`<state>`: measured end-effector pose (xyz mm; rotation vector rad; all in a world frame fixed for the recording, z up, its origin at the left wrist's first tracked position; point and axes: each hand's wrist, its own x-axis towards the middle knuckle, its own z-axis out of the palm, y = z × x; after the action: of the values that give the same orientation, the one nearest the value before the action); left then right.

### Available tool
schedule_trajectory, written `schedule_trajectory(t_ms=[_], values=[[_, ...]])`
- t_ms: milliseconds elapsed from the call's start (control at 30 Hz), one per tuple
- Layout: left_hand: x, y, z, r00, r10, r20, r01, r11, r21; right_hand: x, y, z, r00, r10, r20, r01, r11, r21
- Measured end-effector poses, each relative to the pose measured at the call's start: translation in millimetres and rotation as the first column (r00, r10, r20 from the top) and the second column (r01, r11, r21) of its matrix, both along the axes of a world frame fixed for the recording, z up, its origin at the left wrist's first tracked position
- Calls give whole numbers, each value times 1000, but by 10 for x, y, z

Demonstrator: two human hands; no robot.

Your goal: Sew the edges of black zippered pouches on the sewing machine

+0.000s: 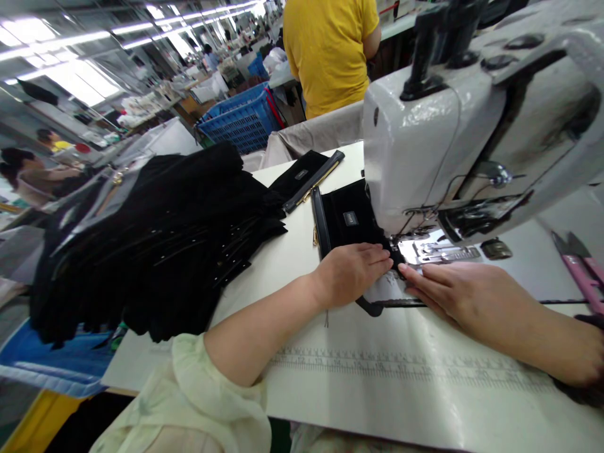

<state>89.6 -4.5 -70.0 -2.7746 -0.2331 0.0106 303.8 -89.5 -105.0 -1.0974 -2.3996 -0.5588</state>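
Observation:
A black fabric pouch piece (342, 217) with a small metal label and a zipper along its left edge lies under the sewing machine (406, 138). My left hand (352, 274) rests flat on the pouch's near part, fingers stretched toward the presser foot. From the right, my right hand (453, 289) reaches in with fingers extended, its fingertips touching the near right edge of the black fabric beside the needle area. The needle tip is hard to make out behind the machine head. A second black pouch piece (302, 179) with a gold zipper lies just beyond.
A large pile of black fabric pieces (179, 233) covers the left of the sewing table (377, 390), which has a printed ruler. Pink-handled scissors (580, 270) lie at right. A blue bin (61, 358) stands lower left, a blue crate (243, 119) behind. A person in yellow (328, 50) is ahead.

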Motion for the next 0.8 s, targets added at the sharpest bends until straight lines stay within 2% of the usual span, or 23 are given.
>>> schedule_trajectory(t_ms=[267,500,700,800], values=[[7,-31,69,1000,2,5,-2,1000,24,-13,-32,-3,1000,-9,28,8,999,31],[34,-23,87,1000,21,-18,-20,1000,22,-31,-60,-12,996,-76,-43,67,982,-178],[31,-14,83,1000,24,-17,-24,1000,11,-21,-36,-59,1000,-15,9,15,1000,-16],[45,5,85,999,46,-27,-46,999,5,-21,-34,-57,1000,-16,-7,16,1000,-7]])
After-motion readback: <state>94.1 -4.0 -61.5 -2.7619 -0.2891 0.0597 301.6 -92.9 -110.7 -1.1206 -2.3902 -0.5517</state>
